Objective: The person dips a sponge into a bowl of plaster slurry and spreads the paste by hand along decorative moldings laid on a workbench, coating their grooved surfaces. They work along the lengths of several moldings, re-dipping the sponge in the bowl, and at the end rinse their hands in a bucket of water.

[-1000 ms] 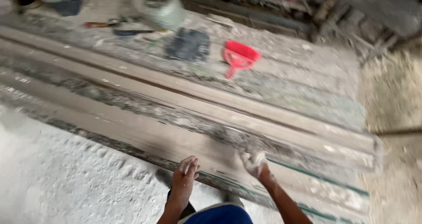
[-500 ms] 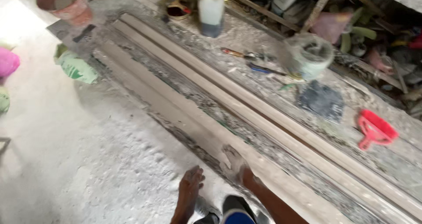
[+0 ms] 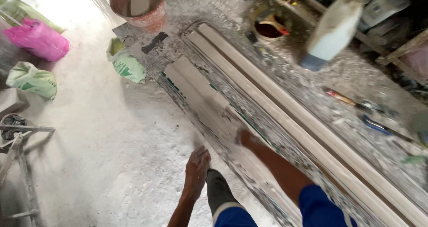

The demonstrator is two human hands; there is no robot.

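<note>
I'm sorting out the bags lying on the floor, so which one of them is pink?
The pink bag at the far left. The other two, one just below it and one beside the workbench, are white and green.

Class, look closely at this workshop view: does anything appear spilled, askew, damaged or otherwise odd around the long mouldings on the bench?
White powdery residue is spread over the bench and floor. The long pale mouldings lie straight and parallel. The right hand rests on the nearest strip; the left hand hangs open beside it. Nothing looks broken.
</note>
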